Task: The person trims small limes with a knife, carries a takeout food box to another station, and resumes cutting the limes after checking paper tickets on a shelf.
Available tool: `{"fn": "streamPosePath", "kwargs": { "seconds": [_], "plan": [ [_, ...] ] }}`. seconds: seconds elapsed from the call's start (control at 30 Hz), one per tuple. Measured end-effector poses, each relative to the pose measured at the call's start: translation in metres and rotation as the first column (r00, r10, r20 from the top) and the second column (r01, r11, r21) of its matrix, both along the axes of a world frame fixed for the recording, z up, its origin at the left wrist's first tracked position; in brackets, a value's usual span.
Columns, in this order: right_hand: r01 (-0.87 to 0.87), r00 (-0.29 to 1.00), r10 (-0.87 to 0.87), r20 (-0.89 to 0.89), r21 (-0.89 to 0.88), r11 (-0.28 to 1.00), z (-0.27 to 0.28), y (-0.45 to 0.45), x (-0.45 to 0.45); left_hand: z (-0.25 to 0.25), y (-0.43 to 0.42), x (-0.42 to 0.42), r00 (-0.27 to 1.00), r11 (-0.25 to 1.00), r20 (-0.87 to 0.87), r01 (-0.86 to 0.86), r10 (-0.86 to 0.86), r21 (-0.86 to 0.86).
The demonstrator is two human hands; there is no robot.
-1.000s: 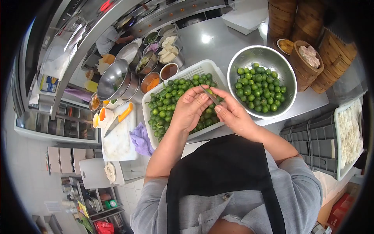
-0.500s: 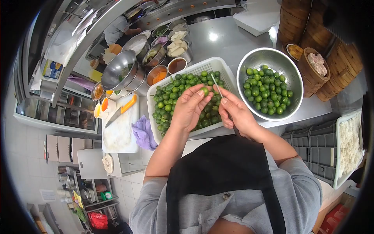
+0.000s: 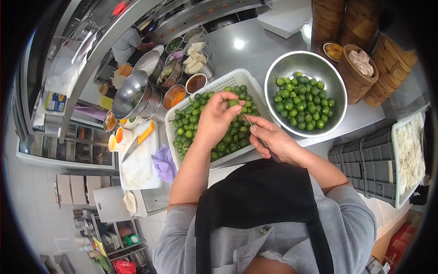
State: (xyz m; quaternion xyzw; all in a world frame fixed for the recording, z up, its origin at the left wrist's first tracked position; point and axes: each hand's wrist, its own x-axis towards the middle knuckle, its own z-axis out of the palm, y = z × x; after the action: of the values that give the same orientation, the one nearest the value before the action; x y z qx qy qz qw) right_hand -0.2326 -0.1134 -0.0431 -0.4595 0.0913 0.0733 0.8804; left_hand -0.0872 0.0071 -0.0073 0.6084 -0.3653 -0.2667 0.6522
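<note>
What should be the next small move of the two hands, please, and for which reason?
Probably the right hand should bring the small knife to the green lime. The left hand holds this lime in its fingers, and the blade points up close beside it, so a short movement seems enough.

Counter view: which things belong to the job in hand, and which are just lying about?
Seem part of the job:
lime, in left hand
small knife, in right hand
white basket
colander

Probably just lying about:
orange-handled knife
cutting board
purple cloth
steamers
</note>
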Motion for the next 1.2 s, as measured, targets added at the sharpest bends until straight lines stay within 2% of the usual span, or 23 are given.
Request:
{"fn": "streamPosePath", "kwargs": {
  "seconds": [0.07, 0.13, 0.17, 0.23, 0.27, 0.4, 0.47, 0.53, 0.6, 0.7, 0.77, 0.97, 1.07, 1.2],
  "plan": [
    [0.055, 0.998, -0.055, 0.019, 0.023, 0.998, -0.004, 0.000, -0.003, 0.001, 0.002, 0.000, 1.000, 1.000, 0.003, 0.018, -0.018, 0.015],
    [0.168, 0.981, -0.157, 0.112, -0.099, 0.981, 0.003, -0.002, -0.006, 0.007, 0.005, -0.004, 0.978, 0.998, -0.202, 0.031, -0.040, -0.048],
    [0.149, 0.979, -0.126, 0.159, -0.139, 0.979, 0.008, -0.005, -0.009, 0.007, 0.008, -0.006, 0.979, 0.998, -0.199, 0.030, -0.039, -0.048],
    [0.148, 0.972, -0.106, 0.212, -0.195, 0.970, 0.010, -0.002, -0.010, 0.006, 0.012, -0.009, 0.915, 0.998, -0.402, 0.018, -0.038, -0.052],
    [0.149, 0.962, -0.081, 0.260, -0.250, 0.957, 0.011, -0.001, -0.010, 0.000, 0.013, -0.008, 0.914, 0.998, -0.404, 0.019, -0.039, -0.054],
    [0.108, 0.979, -0.050, 0.196, -0.301, 0.947, 0.010, 0.005, -0.005, -0.017, 0.019, -0.009, 0.911, 0.995, -0.412, -0.010, -0.030, -0.096],
    [0.094, 0.983, -0.036, 0.182, -0.321, 0.942, 0.009, 0.006, -0.002, -0.014, 0.022, -0.012, 0.838, 0.989, -0.545, -0.065, -0.018, -0.132],
    [0.155, 0.962, -0.043, 0.268, -0.413, 0.897, 0.001, 0.009, 0.003, -0.021, 0.025, -0.009, 0.829, 0.987, -0.558, -0.068, -0.025, -0.146],
    [0.137, 0.967, -0.032, 0.253, -0.406, 0.903, 0.003, 0.013, 0.003, -0.033, 0.026, -0.007, 0.821, 0.966, -0.564, -0.064, -0.092, -0.252],
    [0.118, 0.976, -0.038, 0.216, -0.370, 0.922, 0.007, 0.016, 0.004, -0.032, 0.026, -0.016, 0.783, 0.951, -0.616, -0.126, -0.080, -0.284],
    [0.109, 0.981, -0.045, 0.190, -0.342, 0.934, 0.010, 0.016, 0.004, -0.032, 0.027, -0.018, 0.779, 0.950, -0.623, -0.137, -0.073, -0.282],
    [0.119, 0.962, -0.023, 0.271, -0.346, 0.931, 0.006, 0.017, 0.007, -0.034, 0.029, -0.018, 0.773, 0.950, -0.631, -0.143, -0.067, -0.277],
    [0.103, 0.960, -0.021, 0.280, -0.281, 0.954, 0.006, 0.017, 0.006, -0.035, 0.029, -0.020, 0.755, 0.949, -0.653, -0.161, -0.058, -0.271],
    [0.072, 0.980, -0.041, 0.193, -0.156, 0.985, 0.012, 0.014, 0.004, -0.032, 0.027, -0.025, 0.745, 0.943, -0.665, -0.173, -0.063, -0.283]
  ]
}}
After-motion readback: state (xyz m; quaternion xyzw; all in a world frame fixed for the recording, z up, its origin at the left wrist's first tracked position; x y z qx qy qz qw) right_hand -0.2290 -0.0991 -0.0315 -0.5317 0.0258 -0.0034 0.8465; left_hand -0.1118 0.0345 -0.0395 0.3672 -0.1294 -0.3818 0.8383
